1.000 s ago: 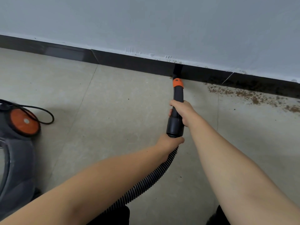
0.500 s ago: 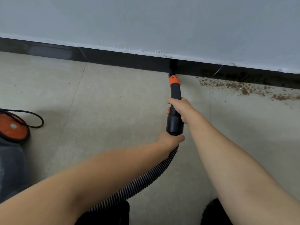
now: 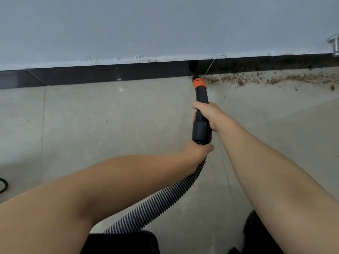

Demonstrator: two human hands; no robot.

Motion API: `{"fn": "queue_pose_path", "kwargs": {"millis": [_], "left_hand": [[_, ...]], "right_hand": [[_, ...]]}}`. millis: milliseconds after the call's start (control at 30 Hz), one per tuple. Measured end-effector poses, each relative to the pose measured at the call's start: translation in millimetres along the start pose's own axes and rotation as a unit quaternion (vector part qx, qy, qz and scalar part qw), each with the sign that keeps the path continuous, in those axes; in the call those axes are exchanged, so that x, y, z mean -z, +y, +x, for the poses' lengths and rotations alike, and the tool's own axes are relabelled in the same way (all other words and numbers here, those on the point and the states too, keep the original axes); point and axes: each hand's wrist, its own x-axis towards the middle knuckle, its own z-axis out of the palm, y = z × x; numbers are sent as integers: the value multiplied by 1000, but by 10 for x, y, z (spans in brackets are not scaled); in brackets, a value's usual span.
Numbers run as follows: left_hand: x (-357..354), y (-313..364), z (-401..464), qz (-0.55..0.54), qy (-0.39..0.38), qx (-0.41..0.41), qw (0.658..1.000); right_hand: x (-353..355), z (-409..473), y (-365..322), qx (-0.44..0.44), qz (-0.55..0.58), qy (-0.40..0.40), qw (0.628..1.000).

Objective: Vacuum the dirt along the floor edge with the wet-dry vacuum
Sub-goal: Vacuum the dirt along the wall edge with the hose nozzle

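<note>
A black vacuum nozzle (image 3: 201,97) with an orange collar points at the foot of the dark baseboard (image 3: 110,75). Its tip touches the left end of a strip of brown dirt (image 3: 256,79) that runs right along the floor edge. My right hand (image 3: 209,114) grips the nozzle's middle. My left hand (image 3: 197,153) holds the ribbed hose (image 3: 161,200) just below the nozzle's cuff. The hose runs down and left between my arms. The vacuum's body is out of view.
A grey wall rises above the baseboard. A metal fitting (image 3: 334,46) sticks out at the far right. A loop of black cable (image 3: 3,185) lies at the left edge. Beige floor tiles spread left of the nozzle. A dark shoe (image 3: 256,233) shows at the bottom.
The view has swung right, so the vacuum's body has left the frame. The nozzle tip has slid right along the baseboard to the start of the dirt strip. Both hands keep their grip.
</note>
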Motion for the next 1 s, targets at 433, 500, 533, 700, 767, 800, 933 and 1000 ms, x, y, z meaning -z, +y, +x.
{"fn": "queue_pose_path", "kwargs": {"millis": [433, 500, 533, 700, 767, 800, 933, 1000], "left_hand": [[-120, -2, 187, 60, 13, 20, 998], [-244, 22, 213, 65, 19, 20, 998], [-304, 30, 227, 65, 21, 21, 997], [-664, 125, 298, 74, 41, 26, 996], [-845, 170, 335, 77, 48, 26, 996], [-947, 195, 356, 76, 51, 25, 995], [-1360, 322, 449, 70, 72, 29, 995], [-1544, 386, 489, 72, 88, 36, 993]], "right_hand": [[195, 201, 133, 11, 35, 18, 999], [308, 228, 138, 12, 36, 9, 999], [364, 237, 136, 11, 36, 5, 999], [751, 314, 127, 6, 70, -5, 998], [938, 348, 108, 6, 73, -15, 997], [1039, 367, 90, 6, 71, -19, 997], [1421, 457, 4, 3, 47, -37, 998], [1594, 497, -42, 2, 43, -50, 998]]}}
